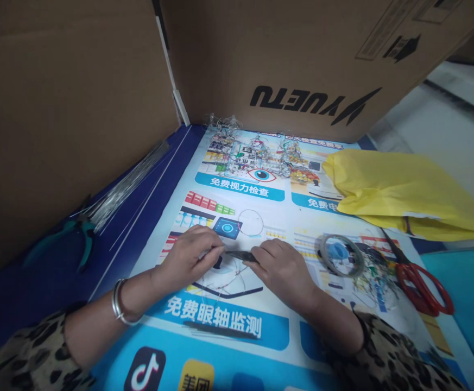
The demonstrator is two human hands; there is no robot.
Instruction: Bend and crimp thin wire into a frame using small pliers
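My left hand [194, 254] is closed in a pinch at the tip of a dark pointed tool, apparently on a thin wire [219, 287] whose loops show below on the printed sheet. My right hand [283, 271] is closed round the dark pointed tool [239, 254], its narrow end aimed left at my left fingertips. The tool's handle is hidden in my palm, so I cannot tell tweezers from fine pliers. Just beyond the hands lies a round wire loop [251, 222]. Several dark thin strips [222, 330] lie on the sheet nearer me.
Cardboard walls [302, 60] rise behind and left. Teal-handled pliers [84, 239] lie by a bundle of straight wires [128, 184]. Tangled wire pieces [257, 149] lie at the back. Rightward are a tape roll [359, 260], red-handled scissors [408, 274] and a yellow bag [403, 184].
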